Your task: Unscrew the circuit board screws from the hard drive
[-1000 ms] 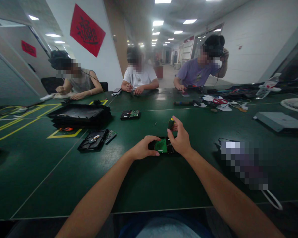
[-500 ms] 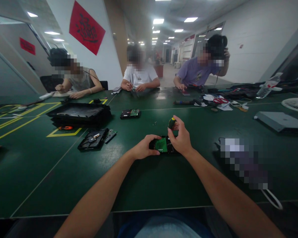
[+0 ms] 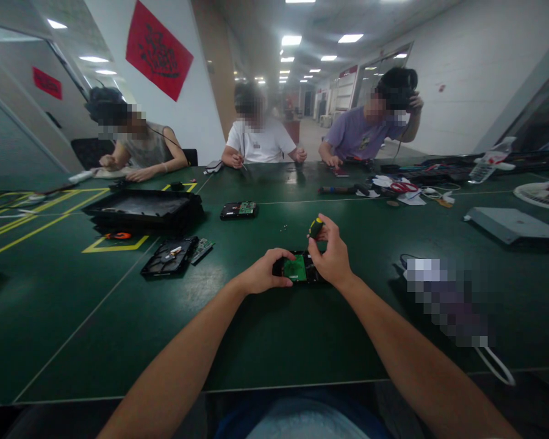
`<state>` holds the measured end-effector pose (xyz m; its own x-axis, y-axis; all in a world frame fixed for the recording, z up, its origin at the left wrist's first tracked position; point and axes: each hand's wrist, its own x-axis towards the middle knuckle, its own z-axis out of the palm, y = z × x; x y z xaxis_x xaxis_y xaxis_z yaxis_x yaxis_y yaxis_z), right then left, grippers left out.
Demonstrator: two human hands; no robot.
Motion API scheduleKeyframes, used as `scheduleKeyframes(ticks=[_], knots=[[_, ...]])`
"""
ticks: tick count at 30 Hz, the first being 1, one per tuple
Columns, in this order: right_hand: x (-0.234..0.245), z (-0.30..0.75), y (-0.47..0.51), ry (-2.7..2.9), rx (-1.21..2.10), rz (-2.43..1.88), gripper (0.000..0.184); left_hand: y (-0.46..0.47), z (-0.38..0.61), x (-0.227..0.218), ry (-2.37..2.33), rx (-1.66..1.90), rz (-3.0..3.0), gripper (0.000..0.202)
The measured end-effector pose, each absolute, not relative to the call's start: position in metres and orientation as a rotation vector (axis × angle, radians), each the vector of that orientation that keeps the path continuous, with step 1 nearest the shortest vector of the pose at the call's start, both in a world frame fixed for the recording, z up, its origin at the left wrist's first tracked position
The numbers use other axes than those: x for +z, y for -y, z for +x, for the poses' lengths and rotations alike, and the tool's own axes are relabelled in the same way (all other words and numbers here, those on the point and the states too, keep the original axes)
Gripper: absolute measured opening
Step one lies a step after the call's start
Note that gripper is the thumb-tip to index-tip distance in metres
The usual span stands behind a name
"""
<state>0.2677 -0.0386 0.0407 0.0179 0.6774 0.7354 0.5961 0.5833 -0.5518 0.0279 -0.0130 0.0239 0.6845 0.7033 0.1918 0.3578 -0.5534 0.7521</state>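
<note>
A black hard drive [image 3: 295, 268] with a green circuit board lies flat on the table before me. My left hand [image 3: 269, 269] grips its left end, thumb on the near edge and fingers on the far edge. Above the drive's right part, my right hand [image 3: 333, 256] is closed around a screwdriver [image 3: 316, 228] with a dark green and yellow handle. The handle stands roughly upright, leaning a little; its tip is hidden behind my fingers. Several tiny screws [image 3: 283, 228] lie on the table just beyond the drive.
Left of my hands lie an opened drive casing [image 3: 168, 257] and a loose circuit board [image 3: 202, 251]. Farther back are black trays [image 3: 141, 210] and another hard drive [image 3: 238, 210]. At right sit a blurred pouch [image 3: 448, 305] and a grey metal box [image 3: 515, 228]. Three people sit opposite.
My hands, the drive and the screwdriver keep nearly the same pose. The view has shifted slightly. Across the table, the middle person's hands have moved apart.
</note>
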Motion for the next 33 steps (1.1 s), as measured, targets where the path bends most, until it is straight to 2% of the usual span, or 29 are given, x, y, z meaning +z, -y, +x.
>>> scheduleKeyframes(ticks=[21,33], knots=[[0.0393,0.267,0.0393,1.659,0.115,-1.093,0.068,0.0136,0.0282,0.0222,-0.833,0.621,2.201,0.077],[0.0418,0.2661,0.0398,1.704,0.05,-1.083,0.066,0.0122,0.0293,0.0165,-0.772,0.684,2.255,0.071]])
